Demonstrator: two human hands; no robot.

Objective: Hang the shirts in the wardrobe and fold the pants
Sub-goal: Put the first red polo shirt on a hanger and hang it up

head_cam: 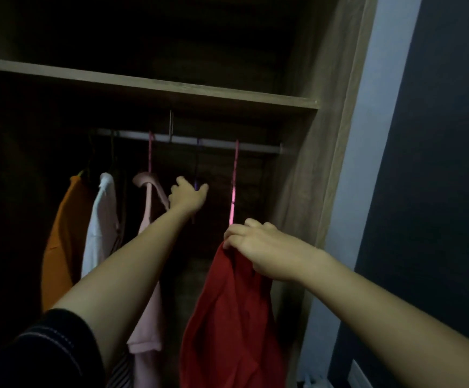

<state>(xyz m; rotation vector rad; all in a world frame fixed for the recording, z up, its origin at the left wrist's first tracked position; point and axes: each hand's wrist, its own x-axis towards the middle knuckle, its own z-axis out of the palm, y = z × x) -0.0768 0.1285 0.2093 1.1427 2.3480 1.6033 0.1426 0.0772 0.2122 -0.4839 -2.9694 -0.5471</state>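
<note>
Red cloth, a shirt (227, 312), is gathered at its top in the right hand (258, 247), whose fingers (236, 231) are pinched shut on the fabric. The shirt hangs in front of the open wardrobe (306, 169), below the right end of the rail (216, 143), and directly under a pink hanger (233, 189) hooked there. Whether the shirt is already threaded on that hanger cannot be told; the join is hidden by the hand. The left hand (187, 196) is reached further in, towards the middle of the rail, with fingers half spread around a dark purple hanger (197, 175); contact is likely but is not clearly shown in the gloom.

Towards the left end of the rail an orange shirt (59, 242), a white shirt (99, 225) and a pale pink shirt (146, 275) are already hung, close together.

For the step to be done well, the shoulders of the red shirt should be seated evenly on the hanger before the pinch is released, otherwise the soft cloth is likely to slide off one side. The neighbouring hanger is best kept parted from the pink one by the left hand, so that a clear gap on the rail is held open. The collar should be squared, and the hook checked to be fully over the rail.
</note>
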